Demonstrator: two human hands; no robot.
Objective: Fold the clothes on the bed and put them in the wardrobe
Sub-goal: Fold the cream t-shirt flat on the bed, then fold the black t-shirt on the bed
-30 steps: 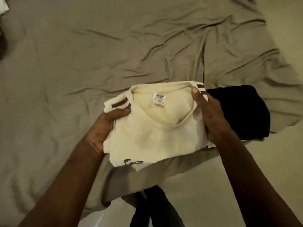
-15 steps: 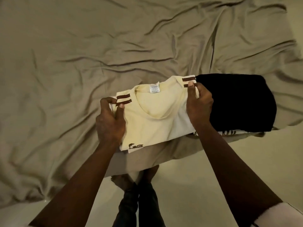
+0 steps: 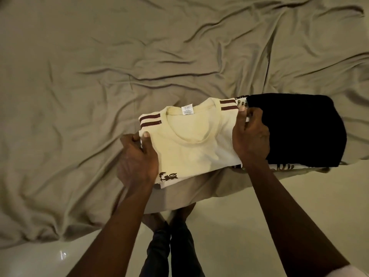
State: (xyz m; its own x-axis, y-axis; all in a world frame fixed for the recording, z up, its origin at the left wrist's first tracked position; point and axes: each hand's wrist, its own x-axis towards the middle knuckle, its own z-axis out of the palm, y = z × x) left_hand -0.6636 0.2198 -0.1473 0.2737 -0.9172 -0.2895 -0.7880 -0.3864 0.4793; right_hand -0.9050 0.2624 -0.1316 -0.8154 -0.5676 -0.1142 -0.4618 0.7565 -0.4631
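Left hand [image 3: 137,158], right hand [image 3: 251,140] grip 1 cream shirt [image 3: 191,142] | 1 black garment [image 3: 299,128]

The cream shirt [image 3: 191,148] bears paired maroon shoulder stripes and a dark emblem, with a black garment [image 3: 295,132] at its three o'clock, on a khaki sheet [image 3: 99,76].

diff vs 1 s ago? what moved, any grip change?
The cream shirt went from lifted and tilted to lying flatter at the bed edge, beside the black folded garment. The left hand and right hand kept their grip on its sides. That garment stayed put.
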